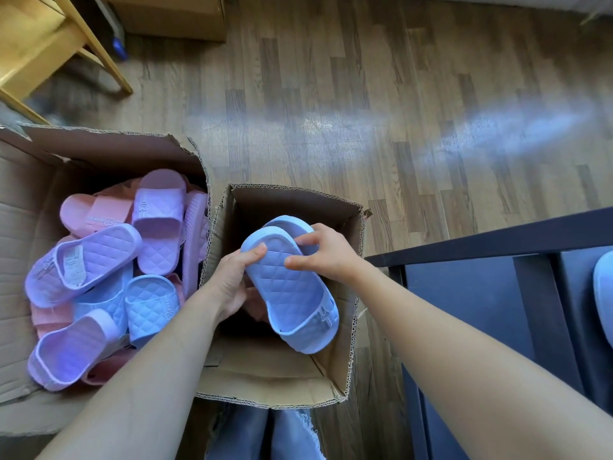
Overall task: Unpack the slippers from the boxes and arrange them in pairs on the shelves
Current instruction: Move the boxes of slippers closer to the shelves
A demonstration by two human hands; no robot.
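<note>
Left hand [232, 280] and right hand [326, 250]: fingers curled on one blue slipper [292, 287], footbed up, between them, over the small box [285, 202]. Second blue slipper [292, 223] just behind it. Large box [20, 227], left: heap of lilac, pink and blue slippers [99, 257].

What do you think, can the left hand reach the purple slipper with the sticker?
Probably yes, once free: the left hand grips the blue slipper, but the purple slipper lies uncovered on top.
</note>
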